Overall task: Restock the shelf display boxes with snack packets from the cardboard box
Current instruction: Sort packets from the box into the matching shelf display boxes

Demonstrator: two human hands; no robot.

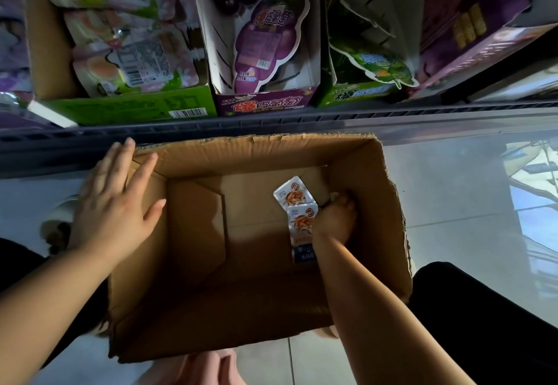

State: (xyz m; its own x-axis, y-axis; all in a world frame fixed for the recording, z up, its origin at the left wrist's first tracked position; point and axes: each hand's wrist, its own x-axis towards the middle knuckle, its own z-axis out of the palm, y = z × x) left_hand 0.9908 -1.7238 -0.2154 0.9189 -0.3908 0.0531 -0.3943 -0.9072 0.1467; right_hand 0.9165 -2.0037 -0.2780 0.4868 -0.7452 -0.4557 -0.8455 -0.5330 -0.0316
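Note:
A brown cardboard box (193, 233) stands open on the floor below the shelf. On its bottom lie two white snack packets (294, 195) with orange pictures and a dark blue one (303, 254). My right hand (335, 218) reaches deep inside, fingers curled at the packets; a bit of white shows at its fingertips, and whether it grips anything I cannot tell. My left hand (114, 200) rests flat, fingers spread, on the box's far left rim. Above, the shelf holds a green display box (126, 109) with pink-and-white packets, a purple grape display box (265, 103), and another green one (359, 94).
The shelf's dark front rail (271, 124) runs just behind the cardboard box. A purple carton (471, 37) lies at the shelf's right. Glossy grey floor tiles (453, 203) spread to the right. Dark trouser legs (483, 309) flank the box on both sides.

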